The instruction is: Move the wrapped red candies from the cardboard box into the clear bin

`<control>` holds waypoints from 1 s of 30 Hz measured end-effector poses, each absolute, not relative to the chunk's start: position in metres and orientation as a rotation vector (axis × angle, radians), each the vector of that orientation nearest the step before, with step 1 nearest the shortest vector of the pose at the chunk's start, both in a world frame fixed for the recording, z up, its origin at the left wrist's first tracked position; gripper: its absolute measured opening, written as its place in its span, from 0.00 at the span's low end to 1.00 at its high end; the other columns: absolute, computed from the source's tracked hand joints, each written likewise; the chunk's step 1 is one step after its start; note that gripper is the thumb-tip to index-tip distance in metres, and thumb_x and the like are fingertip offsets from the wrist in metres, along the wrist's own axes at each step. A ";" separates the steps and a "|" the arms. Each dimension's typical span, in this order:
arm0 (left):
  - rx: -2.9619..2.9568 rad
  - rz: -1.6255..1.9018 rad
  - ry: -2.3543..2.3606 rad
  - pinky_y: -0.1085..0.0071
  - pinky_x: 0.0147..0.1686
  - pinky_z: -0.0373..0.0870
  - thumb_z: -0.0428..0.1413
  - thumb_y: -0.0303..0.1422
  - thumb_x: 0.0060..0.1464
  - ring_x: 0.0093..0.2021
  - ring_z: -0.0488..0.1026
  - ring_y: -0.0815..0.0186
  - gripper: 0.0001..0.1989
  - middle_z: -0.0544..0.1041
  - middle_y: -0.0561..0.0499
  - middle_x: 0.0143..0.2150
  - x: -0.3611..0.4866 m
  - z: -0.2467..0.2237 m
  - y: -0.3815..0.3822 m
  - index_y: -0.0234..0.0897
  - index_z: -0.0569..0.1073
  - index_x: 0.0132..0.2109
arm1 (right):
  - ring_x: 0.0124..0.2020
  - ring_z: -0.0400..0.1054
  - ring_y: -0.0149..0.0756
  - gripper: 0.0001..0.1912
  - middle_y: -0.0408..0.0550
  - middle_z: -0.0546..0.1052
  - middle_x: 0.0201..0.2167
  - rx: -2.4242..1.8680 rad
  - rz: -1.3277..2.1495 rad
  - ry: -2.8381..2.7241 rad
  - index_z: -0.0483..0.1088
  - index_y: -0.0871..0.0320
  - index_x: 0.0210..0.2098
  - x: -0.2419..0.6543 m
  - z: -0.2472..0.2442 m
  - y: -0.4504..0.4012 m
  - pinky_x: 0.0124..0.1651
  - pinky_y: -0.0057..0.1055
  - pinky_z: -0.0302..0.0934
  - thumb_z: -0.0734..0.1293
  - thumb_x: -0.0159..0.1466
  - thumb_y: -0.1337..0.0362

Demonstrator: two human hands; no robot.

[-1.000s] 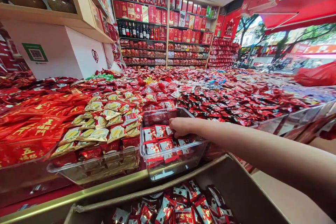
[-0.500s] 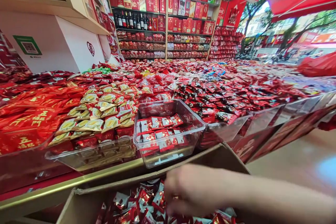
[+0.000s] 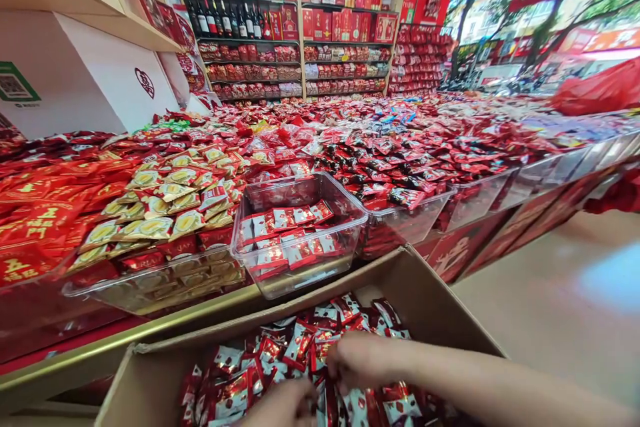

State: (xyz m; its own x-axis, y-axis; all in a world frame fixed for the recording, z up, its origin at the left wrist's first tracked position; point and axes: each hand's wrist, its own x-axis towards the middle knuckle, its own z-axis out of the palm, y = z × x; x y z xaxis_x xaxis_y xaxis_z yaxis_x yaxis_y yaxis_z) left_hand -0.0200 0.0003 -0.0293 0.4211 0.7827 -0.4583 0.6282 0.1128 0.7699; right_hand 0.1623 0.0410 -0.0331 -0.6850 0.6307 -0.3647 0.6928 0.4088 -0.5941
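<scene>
A cardboard box [image 3: 420, 293] in front of me holds a heap of small red-and-white wrapped packets [image 3: 300, 340]. My right hand [image 3: 363, 360] is down among them, with its fingers curled and closed at the packets; what is between the fingertips is hidden. My left hand [image 3: 287, 403] is low in the same box, just left of the right hand, blurred and partly cut off by the bottom edge. Behind the box, a clear plastic bin [image 3: 345, 220] holds rows of similar red-and-white packets [image 3: 290, 243].
Gold-and-white packets [image 3: 165, 213] and large red pouches [image 3: 40, 213] fill the counter at left. Dark red packets [image 3: 395, 170] lie at right. A gold counter edge [image 3: 165, 327] runs behind the box. Stocked shelves [image 3: 301, 27] stand at the back.
My left hand has come into view at the bottom of the box. My right hand remains low among the packets. The camera view has tilted down and shifted right, showing more of the box.
</scene>
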 end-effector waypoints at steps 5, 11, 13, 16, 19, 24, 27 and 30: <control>1.232 0.456 0.861 0.66 0.43 0.60 0.56 0.35 0.44 0.43 0.66 0.63 0.19 0.72 0.49 0.41 -0.005 -0.001 0.011 0.38 0.66 0.46 | 0.19 0.58 0.23 0.10 0.38 0.65 0.18 1.586 -2.153 2.386 0.65 0.61 0.27 0.165 -0.013 0.054 0.23 0.21 0.53 0.67 0.46 0.64; 1.083 0.566 1.062 0.72 0.34 0.62 0.57 0.32 0.43 0.31 0.66 0.69 0.17 0.71 0.54 0.32 0.003 0.007 0.003 0.35 0.66 0.43 | 0.21 0.57 0.22 0.17 0.41 0.67 0.23 1.571 -2.400 2.307 0.65 0.63 0.31 0.167 -0.005 0.050 0.23 0.20 0.52 0.65 0.50 0.55; 1.005 0.599 1.090 0.73 0.31 0.63 0.56 0.33 0.44 0.30 0.66 0.70 0.19 0.70 0.55 0.32 0.002 0.008 0.002 0.37 0.64 0.45 | 0.23 0.57 0.22 0.18 0.42 0.67 0.25 1.541 -2.403 2.325 0.64 0.63 0.33 0.169 -0.004 0.049 0.24 0.20 0.52 0.65 0.50 0.54; 0.921 0.692 1.082 0.71 0.33 0.64 0.55 0.34 0.45 0.30 0.68 0.69 0.24 0.70 0.53 0.35 0.002 0.012 0.002 0.39 0.58 0.50 | 0.21 0.56 0.22 0.17 0.40 0.66 0.22 1.561 -2.463 2.329 0.64 0.63 0.31 0.170 -0.002 0.047 0.22 0.20 0.51 0.66 0.50 0.56; 0.912 0.771 1.121 0.71 0.31 0.65 0.55 0.35 0.45 0.28 0.69 0.69 0.34 0.70 0.52 0.36 0.005 0.013 0.001 0.44 0.47 0.56 | 0.19 0.55 0.21 0.16 0.39 0.64 0.19 1.654 -2.483 2.331 0.63 0.62 0.30 0.168 -0.001 0.046 0.20 0.20 0.50 0.65 0.50 0.55; 1.016 0.806 1.132 0.68 0.38 0.63 0.55 0.38 0.45 0.34 0.70 0.67 0.36 0.72 0.51 0.40 0.008 0.005 0.000 0.49 0.44 0.57 | 0.18 0.53 0.22 0.12 0.38 0.63 0.18 1.766 -2.389 2.373 0.63 0.62 0.28 0.167 0.000 0.045 0.20 0.20 0.49 0.64 0.52 0.58; 0.972 0.883 1.075 0.65 0.47 0.57 0.54 0.39 0.45 0.44 0.68 0.63 0.34 0.73 0.49 0.43 0.008 0.006 0.001 0.45 0.48 0.57 | 0.20 0.53 0.22 0.09 0.39 0.63 0.18 1.756 -2.269 2.514 0.63 0.62 0.26 0.170 0.005 0.047 0.22 0.20 0.49 0.64 0.52 0.61; 0.858 0.878 1.039 0.65 0.44 0.61 0.54 0.40 0.45 0.42 0.70 0.61 0.31 0.73 0.48 0.44 0.006 0.012 0.003 0.43 0.53 0.56 | 0.20 0.54 0.22 0.08 0.39 0.64 0.19 1.662 -2.220 2.542 0.63 0.63 0.26 0.178 0.010 0.053 0.23 0.20 0.51 0.63 0.52 0.63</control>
State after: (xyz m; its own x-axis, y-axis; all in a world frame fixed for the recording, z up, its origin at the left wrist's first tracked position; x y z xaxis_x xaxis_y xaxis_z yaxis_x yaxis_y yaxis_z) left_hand 0.0060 0.0032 0.0118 0.2581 0.9030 -0.3434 -0.1875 0.3955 0.8991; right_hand 0.1777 0.0528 0.0102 -0.4597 0.8845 -0.0798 0.1981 0.0145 -0.9801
